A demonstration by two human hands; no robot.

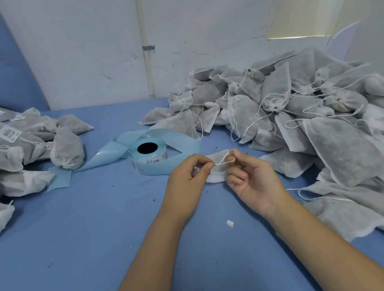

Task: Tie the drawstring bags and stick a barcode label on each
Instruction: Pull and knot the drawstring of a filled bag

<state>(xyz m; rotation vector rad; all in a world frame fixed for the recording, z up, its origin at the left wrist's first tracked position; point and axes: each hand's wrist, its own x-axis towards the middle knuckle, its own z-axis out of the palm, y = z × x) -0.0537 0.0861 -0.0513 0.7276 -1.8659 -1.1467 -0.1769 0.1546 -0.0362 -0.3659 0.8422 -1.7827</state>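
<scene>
A small white nonwoven bag [216, 176] sits at centre. Its thin white drawstring [222, 162] is stretched taut between the left hand [188, 182] and the right hand [250, 176], each pinching the string. On the right sprawls a large heap of grey-filled bags [315, 118], their loose strings trailing. At far left lies a smaller heap of cinched bags [65, 148], several bearing a white barcode label [8, 134]. Between the heaps stands a label roll [149, 156], its pale blue backing strip [105, 156] looping around it and trailing left.

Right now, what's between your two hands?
In the head view, a white drawstring stretches between the left hand and right hand, over the small white bag.
</scene>
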